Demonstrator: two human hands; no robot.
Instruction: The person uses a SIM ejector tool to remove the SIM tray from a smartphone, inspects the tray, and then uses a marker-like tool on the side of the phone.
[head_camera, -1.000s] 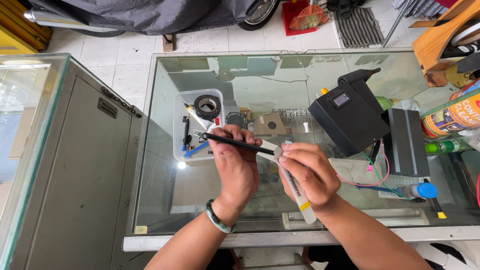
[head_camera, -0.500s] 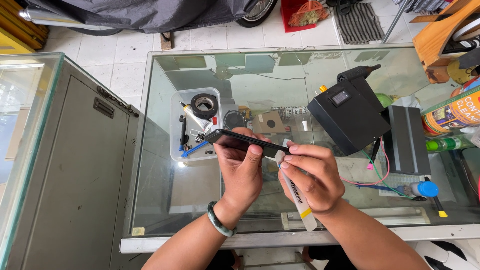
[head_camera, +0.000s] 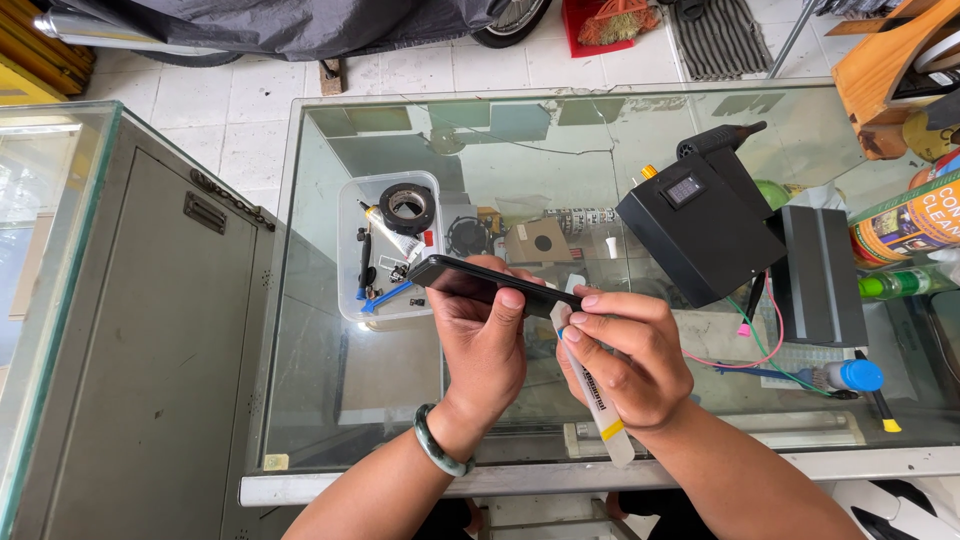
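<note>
My left hand (head_camera: 487, 345) grips a thin black phone (head_camera: 455, 276), held edge-on above the glass counter (head_camera: 600, 130). A green bangle circles that wrist. My right hand (head_camera: 630, 355) holds a flat white pry tool (head_camera: 602, 413) with a yellow band, its tip pressed against the phone's right end. Both hands hover over the front middle of the counter.
A clear plastic tray (head_camera: 352, 215) with a tape roll, a tube and small tools sits behind the hands. To the right stand a black box device (head_camera: 700, 235) with wires, a dark block (head_camera: 818, 275) and a blue-capped bottle (head_camera: 850, 376). A grey metal cabinet (head_camera: 140, 330) stands at left.
The phone has tilted and shifted slightly lower and rightward in my left hand. My right hand has stayed at its right end with the pry tool.
</note>
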